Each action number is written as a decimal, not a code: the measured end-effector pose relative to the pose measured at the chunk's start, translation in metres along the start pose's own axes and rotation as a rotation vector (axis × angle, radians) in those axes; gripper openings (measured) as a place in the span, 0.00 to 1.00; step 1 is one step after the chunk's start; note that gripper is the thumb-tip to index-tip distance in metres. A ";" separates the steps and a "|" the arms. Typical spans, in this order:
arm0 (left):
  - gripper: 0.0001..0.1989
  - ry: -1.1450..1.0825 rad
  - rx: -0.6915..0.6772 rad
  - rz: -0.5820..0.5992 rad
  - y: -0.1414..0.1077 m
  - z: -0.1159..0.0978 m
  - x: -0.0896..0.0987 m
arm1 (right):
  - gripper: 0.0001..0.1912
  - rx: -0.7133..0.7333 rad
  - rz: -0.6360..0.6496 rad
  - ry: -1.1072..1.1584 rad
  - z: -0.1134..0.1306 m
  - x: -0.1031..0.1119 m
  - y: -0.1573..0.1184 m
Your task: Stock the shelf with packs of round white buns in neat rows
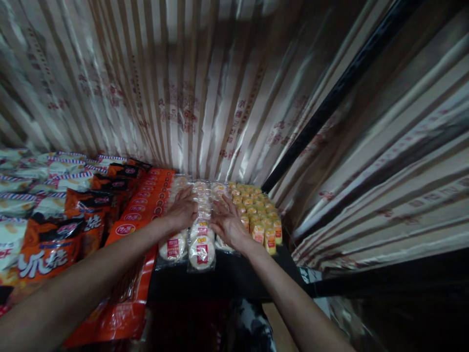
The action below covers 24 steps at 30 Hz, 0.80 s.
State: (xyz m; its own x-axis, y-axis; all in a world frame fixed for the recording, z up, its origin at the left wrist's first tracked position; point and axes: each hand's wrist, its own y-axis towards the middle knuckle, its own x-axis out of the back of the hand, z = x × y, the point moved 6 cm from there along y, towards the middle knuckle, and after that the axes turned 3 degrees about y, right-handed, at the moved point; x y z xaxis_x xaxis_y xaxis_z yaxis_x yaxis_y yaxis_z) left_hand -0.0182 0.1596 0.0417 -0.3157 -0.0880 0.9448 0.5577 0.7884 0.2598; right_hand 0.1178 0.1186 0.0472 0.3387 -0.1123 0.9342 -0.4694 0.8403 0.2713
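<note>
Rows of clear-wrapped round white crackers [202,254] with red labels lie on a black surface. My left hand [182,210] rests on the left row, its fingers spread and pointing away from me. Over the right row lies my right hand [227,220], fingers apart, partly covering those packs. Between my hands the middle row shows. Just right of my right hand stand several small yellow packs [258,232] with orange labels. Neither hand is wrapped round anything.
Orange-red flat packs [141,205] lie left of the crackers. Further left are orange and black snack bags [51,244] and white bags [12,234]. A printed striped curtain [183,98] hangs behind, crossed by a dark pole [330,102]. The black table edge [205,288] is nearest me.
</note>
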 end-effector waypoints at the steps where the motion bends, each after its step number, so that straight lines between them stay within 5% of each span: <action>1: 0.06 -0.001 0.002 -0.008 -0.001 0.000 -0.001 | 0.10 -0.012 0.012 -0.011 0.001 -0.001 -0.001; 9: 0.06 0.007 0.001 -0.039 -0.002 0.002 -0.002 | 0.04 -0.089 0.059 0.057 -0.003 -0.010 -0.003; 17: 0.04 -0.011 0.025 -0.092 -0.007 0.006 -0.001 | 0.06 -0.090 -0.093 0.089 -0.005 -0.010 -0.006; 24: 0.06 -0.021 -0.072 -0.158 -0.034 -0.014 0.009 | 0.06 -0.090 -0.140 0.095 -0.004 -0.005 -0.009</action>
State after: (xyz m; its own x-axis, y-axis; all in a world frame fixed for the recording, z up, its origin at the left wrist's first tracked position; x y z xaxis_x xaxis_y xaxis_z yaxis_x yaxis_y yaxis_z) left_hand -0.0296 0.1235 0.0440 -0.4189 -0.1940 0.8871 0.5537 0.7197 0.4189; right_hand 0.1240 0.1138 0.0390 0.4730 -0.1843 0.8616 -0.3392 0.8644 0.3711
